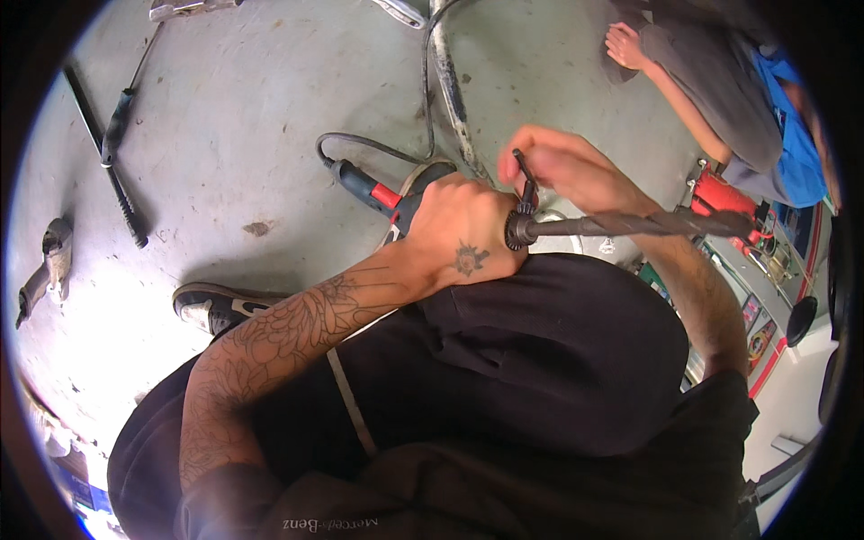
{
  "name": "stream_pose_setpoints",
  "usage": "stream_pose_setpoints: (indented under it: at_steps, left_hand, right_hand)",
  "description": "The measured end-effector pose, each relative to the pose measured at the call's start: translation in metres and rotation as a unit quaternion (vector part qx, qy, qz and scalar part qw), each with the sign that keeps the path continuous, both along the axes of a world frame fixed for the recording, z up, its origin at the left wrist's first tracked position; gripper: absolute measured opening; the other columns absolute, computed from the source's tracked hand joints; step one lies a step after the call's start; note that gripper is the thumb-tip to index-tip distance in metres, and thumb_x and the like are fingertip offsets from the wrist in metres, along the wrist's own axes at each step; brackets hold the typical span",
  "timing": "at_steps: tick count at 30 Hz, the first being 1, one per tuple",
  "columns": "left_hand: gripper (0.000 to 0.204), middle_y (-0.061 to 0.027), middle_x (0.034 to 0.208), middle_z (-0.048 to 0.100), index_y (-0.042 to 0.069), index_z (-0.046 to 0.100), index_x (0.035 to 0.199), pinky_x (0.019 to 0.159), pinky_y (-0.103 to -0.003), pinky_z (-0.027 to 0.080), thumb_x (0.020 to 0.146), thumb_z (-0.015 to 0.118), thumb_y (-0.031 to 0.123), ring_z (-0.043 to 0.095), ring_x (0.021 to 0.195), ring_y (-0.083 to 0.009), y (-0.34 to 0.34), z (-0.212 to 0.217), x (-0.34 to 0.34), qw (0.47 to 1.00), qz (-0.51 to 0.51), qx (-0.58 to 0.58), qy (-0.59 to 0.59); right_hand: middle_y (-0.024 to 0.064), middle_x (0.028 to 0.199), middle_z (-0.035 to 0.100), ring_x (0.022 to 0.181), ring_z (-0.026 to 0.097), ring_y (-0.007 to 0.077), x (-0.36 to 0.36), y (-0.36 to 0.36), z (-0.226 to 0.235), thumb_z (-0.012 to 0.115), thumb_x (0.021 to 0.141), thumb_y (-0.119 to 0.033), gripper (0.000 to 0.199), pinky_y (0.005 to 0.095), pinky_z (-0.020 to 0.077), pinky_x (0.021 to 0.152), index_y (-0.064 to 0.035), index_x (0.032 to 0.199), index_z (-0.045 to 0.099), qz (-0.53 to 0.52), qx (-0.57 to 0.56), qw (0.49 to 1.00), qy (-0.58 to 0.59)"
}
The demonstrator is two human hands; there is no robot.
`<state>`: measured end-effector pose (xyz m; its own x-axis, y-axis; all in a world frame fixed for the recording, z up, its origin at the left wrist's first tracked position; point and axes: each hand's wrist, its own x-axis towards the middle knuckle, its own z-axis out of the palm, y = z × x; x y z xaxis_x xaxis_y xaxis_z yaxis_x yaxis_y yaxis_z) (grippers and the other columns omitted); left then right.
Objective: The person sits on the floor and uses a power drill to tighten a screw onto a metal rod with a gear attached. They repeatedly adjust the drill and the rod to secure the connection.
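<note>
My left hand [463,225] is wrapped round the body of a corded power drill [385,194], dark grey with a red switch. A long, thick, dark spiral drill bit [648,223] sits in the toothed chuck [517,230] and points to the right above my bent knee. A black chuck key [528,185] stands at the chuck's side. My right hand [567,169], slightly blurred, has its fingers closed round the key's cross handle; the palm side is partly hidden. The drill's cable [378,140] loops away behind it.
A pole [450,90] lies on the grey floor. At the left are a screwdriver [117,126], a dark bar [121,198] and a worn metal part [58,256]. Another person's hand [625,45] is at upper right, near a red tool [714,196].
</note>
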<state>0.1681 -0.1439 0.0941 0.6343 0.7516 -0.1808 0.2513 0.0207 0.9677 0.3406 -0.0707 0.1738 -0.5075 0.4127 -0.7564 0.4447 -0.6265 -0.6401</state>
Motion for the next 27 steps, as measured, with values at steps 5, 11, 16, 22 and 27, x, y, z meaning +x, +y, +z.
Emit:
stream_pose_setpoints:
  at_steps: [5, 11, 16, 22, 27]
  left_hand:
    - [0.022, -0.0175, 0.069, 0.065, 0.003, 0.064, 0.067, 0.069, -0.043, 0.05, 0.064, 0.072, 0.023, 0.062, 0.069, -0.037, 0.004, 0.003, -0.003, 0.998, -0.009, 0.065, -0.02]
    - [0.022, -0.0185, 0.069, 0.065, 0.001, 0.063, 0.066, 0.071, -0.044, 0.05, 0.066, 0.068, 0.023, 0.063, 0.07, -0.0382, 0.004, 0.005, -0.004, 0.995, -0.053, 0.08, 0.015]
    - [0.027, -0.0196, 0.071, 0.066, -0.001, 0.064, 0.067, 0.073, -0.044, 0.052, 0.068, 0.066, 0.026, 0.064, 0.072, -0.0388, 0.006, 0.007, -0.001, 0.992, -0.093, 0.064, 0.063]
    - [0.032, -0.0197, 0.073, 0.068, -0.002, 0.067, 0.072, 0.079, -0.042, 0.053, 0.07, 0.068, 0.03, 0.066, 0.079, -0.0383, 0.005, 0.011, 0.003, 0.988, -0.114, 0.024, 0.102]
    - [0.033, -0.0202, 0.072, 0.068, -0.001, 0.069, 0.073, 0.077, -0.043, 0.054, 0.068, 0.069, 0.031, 0.067, 0.078, -0.0394, 0.013, 0.009, -0.003, 0.988, -0.099, 0.071, 0.095]
  right_hand:
    - [-0.0007, 0.083, 0.054, 0.076, 0.05, 0.0117, -0.001, -0.02, 0.009, 0.039, 0.107, -0.047, 0.05, 0.0278, 0.0447, 0.074, -0.0037, 0.093, 0.06, 0.02, 0.053, 0.995, -0.083]
    - [0.0231, 0.072, 0.058, 0.066, 0.057, 0.0345, -0.027, -0.011, 0.008, 0.048, 0.102, -0.032, 0.043, 0.041, 0.0451, 0.065, 0.0056, 0.087, 0.059, 0.195, 0.146, 0.942, -0.23]
    - [0.0223, 0.07, 0.055, 0.062, 0.048, 0.0298, -0.028, 0.001, 0.005, 0.052, 0.101, -0.024, 0.034, 0.038, 0.044, 0.064, 0.0062, 0.088, 0.057, 0.234, 0.086, 0.938, -0.239]
    - [0.0195, 0.068, 0.054, 0.061, 0.049, 0.0237, -0.029, 0.011, -0.009, 0.049, 0.102, -0.026, 0.037, 0.0379, 0.0436, 0.064, 0.0072, 0.088, 0.058, 0.328, 0.036, 0.912, -0.243]
    - [0.0089, 0.064, 0.05, 0.06, 0.046, 0.0139, -0.029, 0.01, 0.004, 0.051, 0.102, -0.022, 0.026, 0.0326, 0.0398, 0.059, 0.0021, 0.099, 0.061, 0.18, 0.026, 0.956, -0.229]
